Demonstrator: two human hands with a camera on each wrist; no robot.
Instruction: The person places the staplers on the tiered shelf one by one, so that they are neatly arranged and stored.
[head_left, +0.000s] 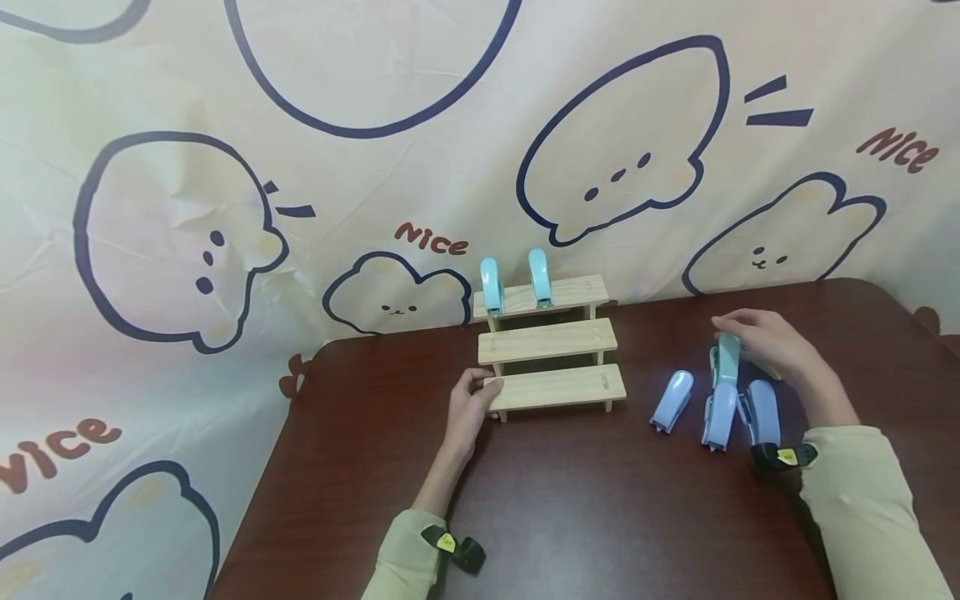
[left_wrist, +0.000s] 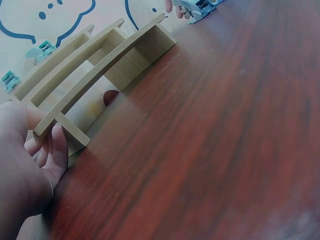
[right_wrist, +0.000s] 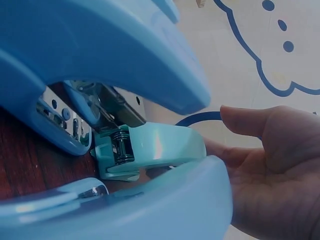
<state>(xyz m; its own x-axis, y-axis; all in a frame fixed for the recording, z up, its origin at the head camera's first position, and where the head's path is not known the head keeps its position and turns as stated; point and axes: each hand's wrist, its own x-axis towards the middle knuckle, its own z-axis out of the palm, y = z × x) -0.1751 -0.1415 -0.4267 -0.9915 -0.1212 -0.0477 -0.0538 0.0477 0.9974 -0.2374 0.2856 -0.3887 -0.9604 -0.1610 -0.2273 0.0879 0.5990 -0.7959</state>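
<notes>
A small three-step wooden rack (head_left: 555,387) stands at the table's back edge. My left hand (head_left: 471,410) grips the left end of its lowest step, thumb on top and fingers underneath (left_wrist: 59,145). Two turquoise staplers (head_left: 491,286) (head_left: 540,277) stand on the top step. To the right, my right hand (head_left: 765,333) is at the mint-green stapler (head_left: 726,358); in the right wrist view its thumb is apart from the stapler (right_wrist: 165,145), and its fingers are partly hidden behind it. Blue staplers (head_left: 671,402) (head_left: 720,415) (head_left: 763,411) stand close by.
A pale greenish thing (head_left: 771,370) shows partly below my right hand. The brown table (head_left: 585,500) carries the rack and staplers. Behind it hangs a pale cloth (head_left: 420,192) with cartoon outlines, close to the rack's back.
</notes>
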